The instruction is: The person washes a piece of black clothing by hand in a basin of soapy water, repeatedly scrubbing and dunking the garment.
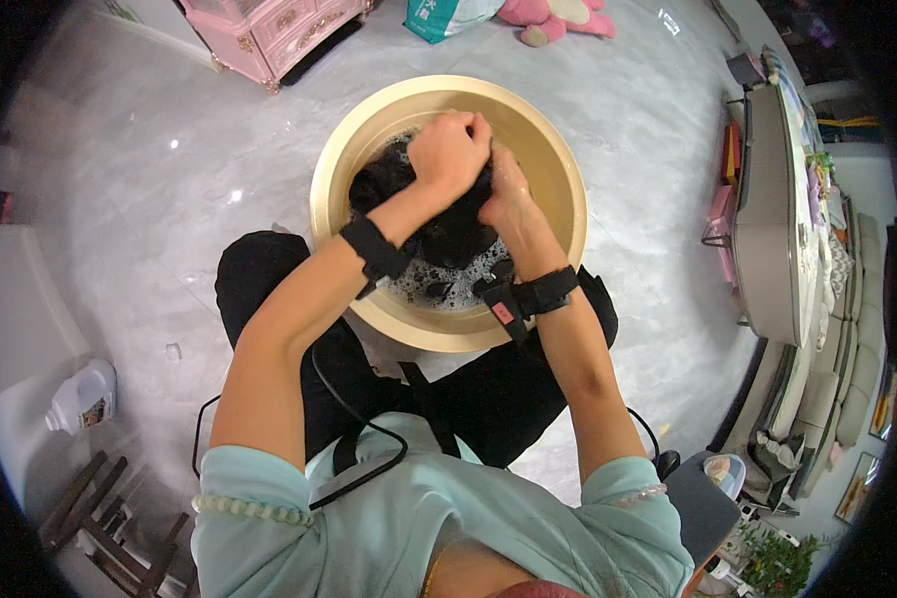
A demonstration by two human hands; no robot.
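Observation:
A round cream-yellow plastic basin [448, 340] stands on the floor between my knees. Black wet fabric [456, 232] lies bunched inside it, in water topped with soap suds [456, 284]. Over the far half of the basin, my left hand [448, 153] is curled into a fist on a part of the fabric. My right hand [507, 187] grips the bunch close beside it, its fingers partly hidden behind the cloth. What kind of garment it is cannot be made out. Each wrist wears a black strap.
A pink ornate cabinet [291, 34], a teal-and-white bag [448, 19] and a pink plush toy [557, 19] are beyond the basin. A translucent plastic jug [86, 396] and dark wooden furniture [112, 516] sit left. A table [766, 217] and a sofa [822, 389] stand right. A black cable [366, 426] crosses my lap.

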